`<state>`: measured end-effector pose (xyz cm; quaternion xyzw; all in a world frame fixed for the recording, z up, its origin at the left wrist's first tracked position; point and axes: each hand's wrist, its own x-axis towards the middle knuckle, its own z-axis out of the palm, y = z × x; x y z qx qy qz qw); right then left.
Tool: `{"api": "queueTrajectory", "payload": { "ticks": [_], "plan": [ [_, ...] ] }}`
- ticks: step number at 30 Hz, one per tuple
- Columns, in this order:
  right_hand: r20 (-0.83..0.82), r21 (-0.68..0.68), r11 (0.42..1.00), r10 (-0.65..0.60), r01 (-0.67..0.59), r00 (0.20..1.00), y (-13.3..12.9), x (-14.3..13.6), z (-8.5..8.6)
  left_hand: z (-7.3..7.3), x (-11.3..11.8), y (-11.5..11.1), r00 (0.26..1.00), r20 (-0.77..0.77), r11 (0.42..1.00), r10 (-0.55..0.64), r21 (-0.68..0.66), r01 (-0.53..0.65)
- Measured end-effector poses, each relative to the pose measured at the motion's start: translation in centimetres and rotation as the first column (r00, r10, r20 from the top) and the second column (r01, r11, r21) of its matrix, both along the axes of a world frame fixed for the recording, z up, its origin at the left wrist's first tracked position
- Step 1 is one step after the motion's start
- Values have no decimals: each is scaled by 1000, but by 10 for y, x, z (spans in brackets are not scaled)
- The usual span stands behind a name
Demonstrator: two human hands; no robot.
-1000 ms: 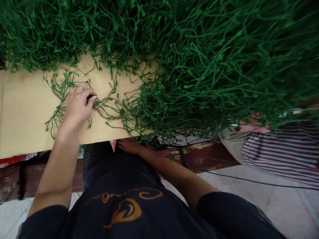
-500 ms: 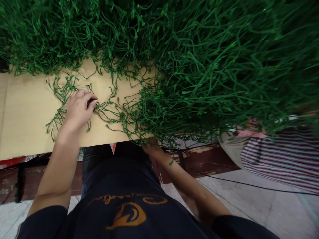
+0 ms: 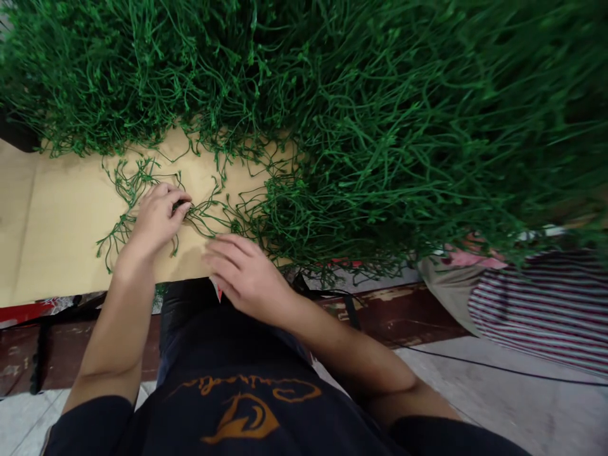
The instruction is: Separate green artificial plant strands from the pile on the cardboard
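A huge heap of green plastic stems (image 3: pixel 380 120) covers the back and right of a tan cardboard-topped table (image 3: pixel 52 215). A loose green sprig (image 3: pixel 142 190) lies spread on the cardboard. My left hand (image 3: pixel 154 221) pinches this sprig between thumb and fingers. Near the table's front edge my right hand (image 3: pixel 244 275) hovers with its fingers apart, holding nothing, just short of the trailing stems (image 3: pixel 223 221) that run from the sprig into the heap.
Below the table edge are a dark red-brown bench or beam (image 3: pixel 403 310) and a grey floor (image 3: pixel 522 405) with a black cable (image 3: pixel 498 367). A striped cloth bundle (image 3: pixel 546 310) lies at the right. My dark shirt fills the bottom.
My right hand rose from below the table edge up onto the cardboard, toward the stems near my left hand. The left hand stayed pinched on the sprig. The view shifted slightly.
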<state>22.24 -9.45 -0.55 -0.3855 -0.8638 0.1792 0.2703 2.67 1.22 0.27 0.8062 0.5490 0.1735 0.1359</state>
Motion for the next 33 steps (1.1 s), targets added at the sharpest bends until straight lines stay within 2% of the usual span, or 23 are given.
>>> {"api": "queueTrajectory", "payload": {
  "ticks": [4, 8, 11, 19, 27, 30, 33],
  "plan": [
    [153, 135, 978, -179, 159, 972, 14, 22, -14, -1, -1, 1, 1000, -2, 1000, 2, 8, -2],
    [70, 198, 933, -320, 301, 945, 12, 58, -31, -3, 0, 2, 1000, 4, 1000, 9, 4, -9],
    [24, 218, 904, -381, 367, 924, 11, 74, -37, -3, 1, 3, 1000, 4, 1000, 15, 0, -15],
    [3, 263, 860, -455, 438, 891, -1, 93, -39, -2, -2, -1, 1000, -12, 1000, -8, -1, 8],
    [35, 430, 733, -596, 527, 802, -19, 124, -55, -1, 1, 0, 1000, -20, 999, -19, -27, 19],
    [40, 464, 699, -629, 543, 776, -19, 128, -55, 2, 1, -1, 999, -35, 999, -18, -51, 16],
    [26, 520, 680, -617, 516, 787, -21, 130, -52, 5, 3, -2, 998, -58, 997, -9, -79, 4]
  ]
}}
